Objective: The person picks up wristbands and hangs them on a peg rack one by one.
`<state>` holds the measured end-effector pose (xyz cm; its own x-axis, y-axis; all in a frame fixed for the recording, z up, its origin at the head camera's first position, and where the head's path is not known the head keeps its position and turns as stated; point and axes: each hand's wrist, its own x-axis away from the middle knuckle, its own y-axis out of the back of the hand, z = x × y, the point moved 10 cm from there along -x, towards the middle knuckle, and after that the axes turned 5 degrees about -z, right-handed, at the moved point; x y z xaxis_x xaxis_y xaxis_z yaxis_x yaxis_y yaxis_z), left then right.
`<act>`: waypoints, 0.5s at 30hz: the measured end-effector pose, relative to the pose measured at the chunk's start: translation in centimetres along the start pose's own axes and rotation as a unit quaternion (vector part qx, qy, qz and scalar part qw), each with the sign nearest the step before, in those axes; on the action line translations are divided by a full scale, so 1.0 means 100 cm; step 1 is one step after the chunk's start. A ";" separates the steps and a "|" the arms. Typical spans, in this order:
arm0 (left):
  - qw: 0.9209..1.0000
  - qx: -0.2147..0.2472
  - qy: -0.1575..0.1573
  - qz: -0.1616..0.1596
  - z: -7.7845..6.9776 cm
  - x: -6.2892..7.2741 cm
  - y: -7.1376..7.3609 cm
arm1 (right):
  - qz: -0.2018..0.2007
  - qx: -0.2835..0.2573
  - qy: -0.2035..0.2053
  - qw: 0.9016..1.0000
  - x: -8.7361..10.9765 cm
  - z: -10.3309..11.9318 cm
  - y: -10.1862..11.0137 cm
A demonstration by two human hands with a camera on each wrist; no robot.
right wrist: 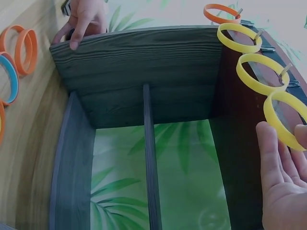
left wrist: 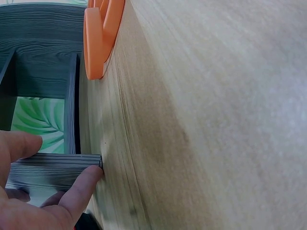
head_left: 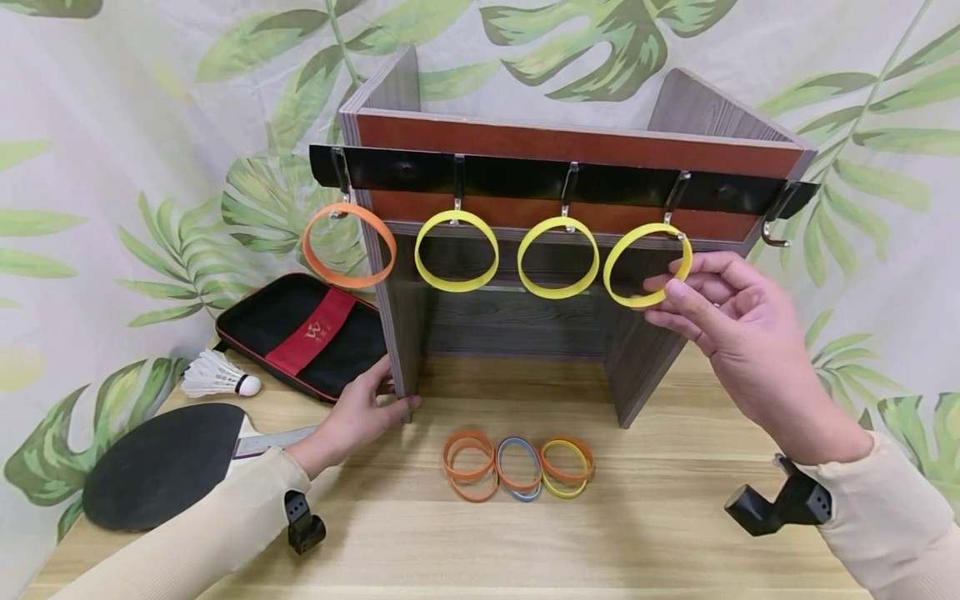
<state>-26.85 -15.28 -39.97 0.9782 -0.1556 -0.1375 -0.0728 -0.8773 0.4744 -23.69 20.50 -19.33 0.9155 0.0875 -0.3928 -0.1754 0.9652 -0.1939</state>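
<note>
Thumb and fingers of my right hand (head_left: 738,333) pinch the right side of a yellow wristband (head_left: 608,275), which loops at the fourth hook of a black hook rail (head_left: 510,177). In the right wrist view this yellow wristband (right wrist: 276,125) overlaps its neighbour. An orange wristband (head_left: 352,282) and two more yellow ones hang from the first three hooks. Low on the left, my left hand (head_left: 363,417) grips the side panel of the grey wooden stand (head_left: 397,333). The left wrist view shows thumb and fingers on either side of that panel's edge (left wrist: 53,165).
Orange, blue and yellow wristbands (head_left: 471,435) lie overlapping in pairs on the wooden table (head_left: 487,550) before the stand. A fifth hook (head_left: 776,242) is at the rail's right end. At left are a black paddle (head_left: 165,467), a shuttlecock (head_left: 213,375) and a black case (head_left: 255,317) with a red stripe.
</note>
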 end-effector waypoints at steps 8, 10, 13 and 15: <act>1.000 0.005 0.001 0.001 0.000 0.001 0.000 | 0.033 0.041 -0.047 0.998 0.006 -0.021 -0.002; 1.000 0.005 0.000 0.001 0.000 0.001 0.000 | 0.039 0.063 -0.060 0.995 0.009 -0.029 -0.002; 1.000 0.005 0.000 0.001 0.000 0.001 0.000 | 0.053 0.100 -0.086 0.990 0.014 -0.046 -0.003; 1.000 0.005 -0.002 0.000 0.000 0.000 0.000 | 0.062 0.131 -0.106 0.984 0.018 -0.058 -0.004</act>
<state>-26.80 -15.28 -39.94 0.9775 -0.1576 -0.1399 -0.0754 -0.8814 0.4663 -24.10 18.88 -25.19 0.9527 0.2315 -0.1968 -0.2171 0.9718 0.0922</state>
